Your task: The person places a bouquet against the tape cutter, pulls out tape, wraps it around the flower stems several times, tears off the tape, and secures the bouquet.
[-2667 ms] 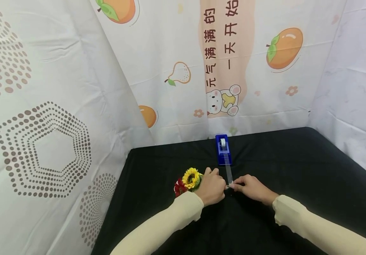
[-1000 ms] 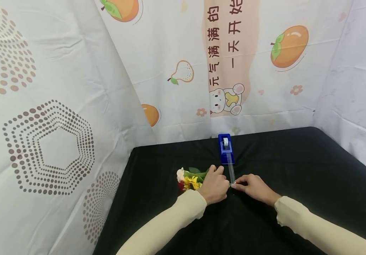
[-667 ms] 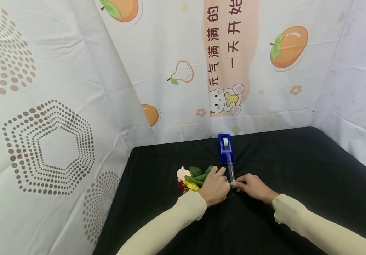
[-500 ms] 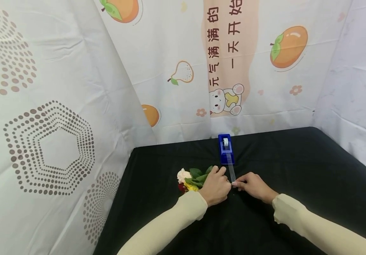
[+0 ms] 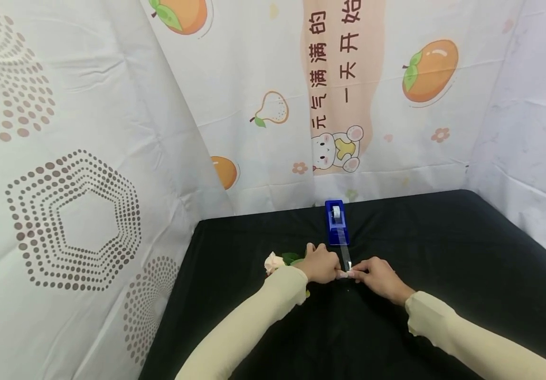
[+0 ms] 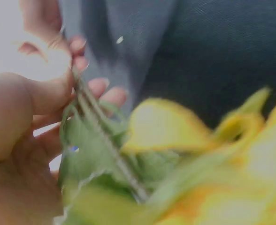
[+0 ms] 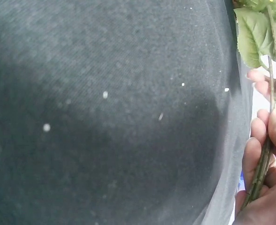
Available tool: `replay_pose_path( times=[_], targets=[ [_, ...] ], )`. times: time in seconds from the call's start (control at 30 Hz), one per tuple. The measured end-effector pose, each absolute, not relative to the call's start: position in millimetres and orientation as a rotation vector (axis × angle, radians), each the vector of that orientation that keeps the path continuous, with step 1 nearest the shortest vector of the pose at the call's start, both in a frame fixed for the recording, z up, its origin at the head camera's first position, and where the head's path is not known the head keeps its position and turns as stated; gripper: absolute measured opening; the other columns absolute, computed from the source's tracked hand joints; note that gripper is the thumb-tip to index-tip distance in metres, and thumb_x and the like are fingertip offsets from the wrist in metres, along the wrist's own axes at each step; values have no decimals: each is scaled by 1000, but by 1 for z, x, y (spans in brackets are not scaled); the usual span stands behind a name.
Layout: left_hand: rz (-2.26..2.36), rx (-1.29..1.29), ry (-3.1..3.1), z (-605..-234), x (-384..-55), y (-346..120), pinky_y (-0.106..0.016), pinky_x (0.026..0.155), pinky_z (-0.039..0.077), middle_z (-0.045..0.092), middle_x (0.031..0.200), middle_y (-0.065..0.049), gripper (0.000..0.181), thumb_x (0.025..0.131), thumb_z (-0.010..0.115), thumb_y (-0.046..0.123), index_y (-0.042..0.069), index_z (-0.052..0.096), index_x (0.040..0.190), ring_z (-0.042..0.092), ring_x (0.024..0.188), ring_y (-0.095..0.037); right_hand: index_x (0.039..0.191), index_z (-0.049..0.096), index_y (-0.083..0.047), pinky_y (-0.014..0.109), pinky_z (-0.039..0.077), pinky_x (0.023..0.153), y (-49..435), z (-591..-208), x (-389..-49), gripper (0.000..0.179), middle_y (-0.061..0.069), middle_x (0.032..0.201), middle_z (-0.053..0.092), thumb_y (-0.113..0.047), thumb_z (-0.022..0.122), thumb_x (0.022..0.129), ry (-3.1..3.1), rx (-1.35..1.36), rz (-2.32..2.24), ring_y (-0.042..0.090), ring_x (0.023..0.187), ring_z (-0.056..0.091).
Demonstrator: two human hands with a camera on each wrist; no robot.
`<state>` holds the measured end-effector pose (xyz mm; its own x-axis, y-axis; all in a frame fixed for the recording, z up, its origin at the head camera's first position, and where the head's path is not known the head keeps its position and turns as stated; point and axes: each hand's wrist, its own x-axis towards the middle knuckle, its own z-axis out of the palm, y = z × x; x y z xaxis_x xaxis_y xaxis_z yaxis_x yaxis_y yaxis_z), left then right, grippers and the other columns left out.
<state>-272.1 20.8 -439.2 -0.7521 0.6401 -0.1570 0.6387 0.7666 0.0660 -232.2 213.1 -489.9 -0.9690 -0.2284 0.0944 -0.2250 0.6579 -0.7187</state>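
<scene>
A small bunch of artificial flowers lies sideways in the head view, its pale rose (image 5: 273,263) showing left of my left hand (image 5: 319,265). That hand grips the stems (image 6: 105,140) below the leaves; a yellow flower (image 6: 168,125) looms close in the left wrist view. My right hand (image 5: 378,277) pinches the stem ends, which also show in the right wrist view as green stems (image 7: 262,166) between fingers. A strip of clear tape (image 5: 345,257) runs from the blue tape dispenser (image 5: 336,224) down to the fingertips. How far it wraps the stems is hidden.
A black cloth (image 5: 411,237) covers the table. Small pale specks (image 7: 46,127) lie on it. Printed curtains (image 5: 263,153) hang behind and at the left, and a whitish one (image 5: 525,148) hangs at the right.
The bunch has turned about its stems: the yellow sunflower rolled down out of sight while leaves and the pale rose came up. My left hand has just tilted over; the right stays nearly put.
</scene>
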Motion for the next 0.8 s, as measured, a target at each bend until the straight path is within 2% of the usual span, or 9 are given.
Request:
replay_pose_path(
  times=[0.1,0.23,0.47,0.67,0.8],
  targets=[
    [132,923,2691,-436,-276,21,-38,87,24,65,70,19,25,101,65,39,28,77,83,49,86,-7,90,79,-15,30,45,67,214,-491,-232,13,-6,77,66,-19,71,98,2875,-427,-1233,14,73,55],
    [153,926,2693,-438,-277,23,-38,87,24,65,63,18,26,100,66,37,28,77,78,54,79,-2,91,80,-14,30,45,66,214,-491,-231,12,-7,77,66,-19,71,98,2881,-443,-1245,14,73,55],
    [-61,1090,2902,-453,-277,26,-38,85,27,67,80,23,18,95,71,45,35,82,85,50,84,-7,93,80,-13,30,46,65,213,-489,-233,11,-5,80,67,-18,72,98,2869,-392,-1257,15,73,56],
    [-270,1273,2995,-460,-273,25,-36,83,29,58,66,18,30,97,68,45,32,72,69,48,79,-9,99,80,-10,33,47,68,211,-486,-231,10,-1,89,69,-14,70,98,2782,-321,-1295,17,78,57],
    [-409,1365,3036,-461,-267,23,-35,79,31,57,63,15,30,96,67,45,30,69,70,48,77,-9,100,79,-10,34,46,70,212,-485,-232,12,0,92,69,-16,69,99,2714,-290,-1309,18,80,56]
  ],
)
